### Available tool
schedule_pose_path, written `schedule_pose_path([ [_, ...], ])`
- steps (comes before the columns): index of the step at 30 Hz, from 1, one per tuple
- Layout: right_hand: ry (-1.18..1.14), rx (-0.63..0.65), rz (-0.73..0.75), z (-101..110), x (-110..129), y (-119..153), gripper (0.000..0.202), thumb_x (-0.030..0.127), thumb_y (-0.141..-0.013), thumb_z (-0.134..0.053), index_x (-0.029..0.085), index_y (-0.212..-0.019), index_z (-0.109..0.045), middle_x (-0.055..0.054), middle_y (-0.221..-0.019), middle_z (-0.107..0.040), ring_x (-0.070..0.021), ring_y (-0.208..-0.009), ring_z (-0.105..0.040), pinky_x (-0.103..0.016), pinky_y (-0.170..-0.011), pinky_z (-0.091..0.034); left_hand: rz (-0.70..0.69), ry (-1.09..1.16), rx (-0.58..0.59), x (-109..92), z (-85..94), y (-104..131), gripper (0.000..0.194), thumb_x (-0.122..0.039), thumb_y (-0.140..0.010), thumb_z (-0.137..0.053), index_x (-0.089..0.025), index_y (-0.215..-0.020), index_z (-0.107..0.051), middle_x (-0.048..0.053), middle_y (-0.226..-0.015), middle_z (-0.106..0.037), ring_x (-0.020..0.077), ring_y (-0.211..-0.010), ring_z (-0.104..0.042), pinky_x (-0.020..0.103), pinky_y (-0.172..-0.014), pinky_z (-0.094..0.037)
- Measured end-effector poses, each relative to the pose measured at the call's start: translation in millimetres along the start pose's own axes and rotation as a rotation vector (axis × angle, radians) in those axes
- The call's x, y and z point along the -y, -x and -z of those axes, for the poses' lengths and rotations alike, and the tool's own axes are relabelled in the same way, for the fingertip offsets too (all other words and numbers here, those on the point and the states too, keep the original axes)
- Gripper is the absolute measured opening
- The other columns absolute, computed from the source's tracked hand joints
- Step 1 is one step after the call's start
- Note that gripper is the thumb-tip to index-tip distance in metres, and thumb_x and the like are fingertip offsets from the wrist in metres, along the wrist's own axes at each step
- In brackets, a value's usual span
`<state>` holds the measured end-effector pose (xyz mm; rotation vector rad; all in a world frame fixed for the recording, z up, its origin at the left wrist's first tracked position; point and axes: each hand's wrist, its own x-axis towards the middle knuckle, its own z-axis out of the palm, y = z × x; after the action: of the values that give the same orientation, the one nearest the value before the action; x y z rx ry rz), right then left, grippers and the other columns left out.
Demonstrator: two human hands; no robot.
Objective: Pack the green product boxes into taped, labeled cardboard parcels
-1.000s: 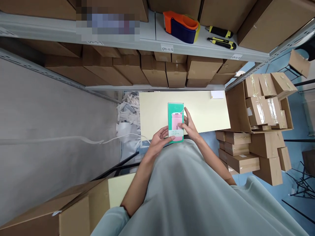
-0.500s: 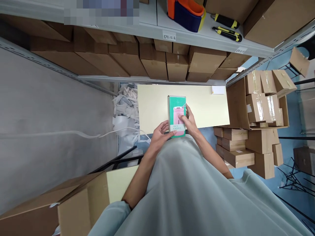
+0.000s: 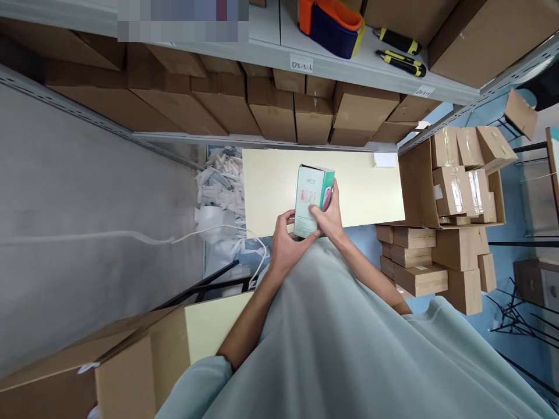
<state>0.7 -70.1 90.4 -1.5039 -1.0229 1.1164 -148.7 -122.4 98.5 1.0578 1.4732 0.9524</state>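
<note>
A small green and white retail box [image 3: 305, 198] is held upright above the near edge of the pale table [image 3: 271, 192]. Its whitish side, with a NICE logo and a row of small product pictures, faces me; a strip of the green face with a pink item shows at the right. My left hand [image 3: 288, 238] grips the box at its lower left, the thumb along the bottom edge. My right hand [image 3: 329, 218] is closed round the right side, its thumb pressed on the whitish face. What the box contains is hidden.
A white small box [image 3: 384, 160] lies at the table's far right. Above runs a shelf with an orange and blue tape dispenser [image 3: 332, 29] and cutter knives [image 3: 402, 61]. Cardboard boxes [image 3: 454, 189] are stacked at right; an open carton [image 3: 131, 372] stands lower left. A white cable [image 3: 144, 235] crosses at left.
Both hands have turned the box: the green front with the pink picture faced me before, and now the whitish side does. My right thumb has shifted onto that side.
</note>
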Motion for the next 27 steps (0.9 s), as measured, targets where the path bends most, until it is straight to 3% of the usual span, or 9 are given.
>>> schedule_pose_path([
  [5, -0.083, 0.059, -0.016, 10.4, -2.7, -3.9, 0.093, 0.043, -0.082, -0.078, 0.028, -0.165, -0.038, -0.011, -0.150, -0.064, -0.0304, -0.138, -0.063, -0.049, -0.118, -0.057, 0.144, 0.293, 0.252, 4.7, 13.3, -9.6, 0.074, -0.057, -0.077, -0.089, -0.026, -0.138, -0.061, 0.015, -0.153, -0.065, 0.0362, -0.138, -0.067, 0.041, -0.089, -0.067],
  [8, -0.112, 0.077, -0.054, 14.7, -3.4, -0.8, 0.086, 0.041, -0.081, -0.077, 0.027, -0.159, -0.044, -0.009, -0.136, -0.071, -0.0302, -0.125, -0.069, -0.049, -0.111, -0.061, 0.255, 0.384, 0.402, 7.4, 18.9, -14.6, 0.084, -0.055, -0.075, -0.093, -0.027, -0.147, -0.061, 0.016, -0.152, -0.068, 0.0374, -0.135, -0.070, 0.046, -0.098, -0.066],
  [11, -0.144, 0.125, -0.086, 19.0, -3.0, 2.1, 0.085, 0.041, -0.080, -0.076, 0.028, -0.159, -0.045, -0.008, -0.137, -0.072, -0.0309, -0.125, -0.069, -0.050, -0.111, -0.060, 0.304, 0.420, 0.462, 8.7, 19.2, -14.8, 0.085, -0.053, -0.071, -0.097, -0.024, -0.144, -0.066, 0.016, -0.142, -0.075, 0.0391, -0.132, -0.071, 0.050, -0.104, -0.064],
  [16, -0.149, 0.223, -0.101, 29.5, -2.9, 0.9, 0.100, 0.048, -0.080, -0.079, 0.030, -0.169, -0.036, -0.010, -0.150, -0.065, -0.0330, -0.142, -0.062, -0.053, -0.120, -0.055, 0.259, 0.414, 0.345, 15.1, 12.8, -14.0, 0.080, -0.048, -0.063, -0.100, -0.021, -0.131, -0.069, 0.015, -0.135, -0.077, 0.0372, -0.133, -0.070, 0.051, -0.110, -0.060],
  [19, -0.106, 0.211, -0.109, 31.1, -1.0, 2.1, 0.114, 0.052, -0.077, -0.085, 0.033, -0.173, -0.027, -0.013, -0.165, -0.052, -0.0348, -0.155, -0.051, -0.056, -0.126, -0.049, 0.193, 0.305, 0.200, 18.5, 6.6, -12.5, 0.078, -0.049, -0.063, -0.097, -0.022, -0.129, -0.066, 0.014, -0.133, -0.075, 0.0344, -0.126, -0.072, 0.046, -0.097, -0.064],
  [22, -0.046, 0.185, -0.081, 24.5, 5.3, 8.6, 0.120, 0.056, -0.076, -0.088, 0.032, -0.174, -0.024, -0.015, -0.170, -0.046, -0.0352, -0.155, -0.050, -0.056, -0.126, -0.048, 0.102, 0.100, 0.005, 16.5, -1.8, -7.0, 0.074, -0.045, -0.066, -0.094, -0.024, -0.130, -0.061, 0.011, -0.128, -0.072, 0.0321, -0.120, -0.071, 0.040, -0.083, -0.064],
  [25, -0.031, 0.138, -0.030, 13.2, 11.7, 15.7, 0.119, 0.053, -0.077, -0.087, 0.031, -0.174, -0.024, -0.015, -0.168, -0.049, -0.0324, -0.151, -0.054, -0.052, -0.125, -0.049, -0.018, -0.117, -0.139, 8.8, -9.9, 2.2, 0.071, -0.039, -0.067, -0.093, -0.026, -0.128, -0.058, 0.010, -0.127, -0.068, 0.0316, -0.120, -0.070, 0.043, -0.093, -0.063],
  [27, -0.046, 0.101, -0.026, 7.4, 12.6, 17.3, 0.118, 0.049, -0.077, -0.086, 0.030, -0.174, -0.022, -0.014, -0.165, -0.052, -0.0304, -0.147, -0.056, -0.049, -0.123, -0.051, -0.099, -0.207, -0.161, 2.4, -12.8, 8.6, 0.071, -0.038, -0.067, -0.093, -0.025, -0.127, -0.057, 0.011, -0.127, -0.066, 0.0333, -0.123, -0.068, 0.048, -0.103, -0.060],
])
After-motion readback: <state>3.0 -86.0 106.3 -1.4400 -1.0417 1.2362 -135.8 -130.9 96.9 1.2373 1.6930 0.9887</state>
